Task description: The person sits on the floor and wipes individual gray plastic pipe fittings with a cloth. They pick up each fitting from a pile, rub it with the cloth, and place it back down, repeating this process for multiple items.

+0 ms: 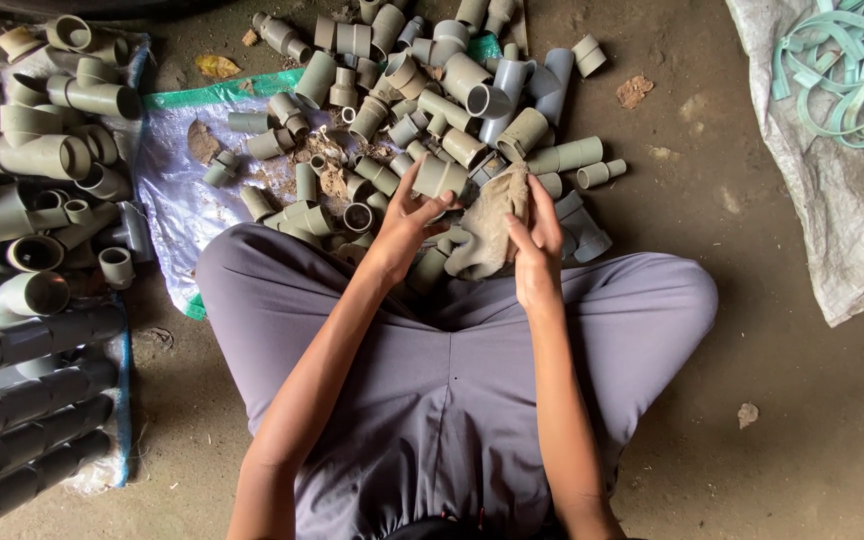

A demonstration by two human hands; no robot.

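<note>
Grey trousers (452,380) are filling the foreground. Left hand (407,220) is gripping a fitting (440,177): probably light, rigid, smooth. Right hand (537,240) is clutching a soft rag (492,225).

Background clutter on dirt floor (772,400)
Stacked grey pipes (22,420) far left, pale green plastic strips (852,70) on white sack (832,220) upper right, dry leaf (216,66).

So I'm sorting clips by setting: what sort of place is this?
Probably a workshop or scrap yard: a dirt floor, heaped grey pipe fittings on a plastic sheet, and stacked pipes.
</note>
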